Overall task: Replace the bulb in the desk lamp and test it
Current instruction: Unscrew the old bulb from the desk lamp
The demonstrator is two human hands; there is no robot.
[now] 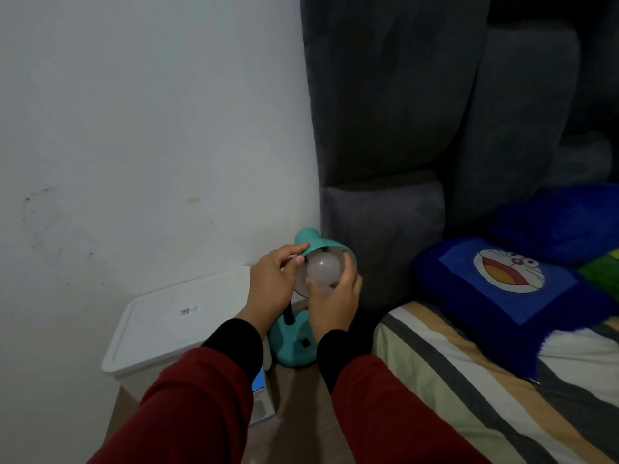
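A teal desk lamp stands on a low brown surface beside the bed, its base (294,343) carrying a black switch. The shade (313,241) is tilted toward me, and a white round bulb (323,269) sits inside it, unlit. My left hand (273,284) grips the shade's left rim with thumb and fingers. My right hand (335,298) is wrapped around the bulb from below, fingertips on its sides. The lamp's dark neck is mostly hidden behind my hands.
A white lidded plastic box (174,326) stands left of the lamp against the white wall. A small blue and white carton (261,396) lies under my left forearm. To the right are a striped bed (485,380), a blue cartoon pillow (509,279) and a grey padded headboard (385,128).
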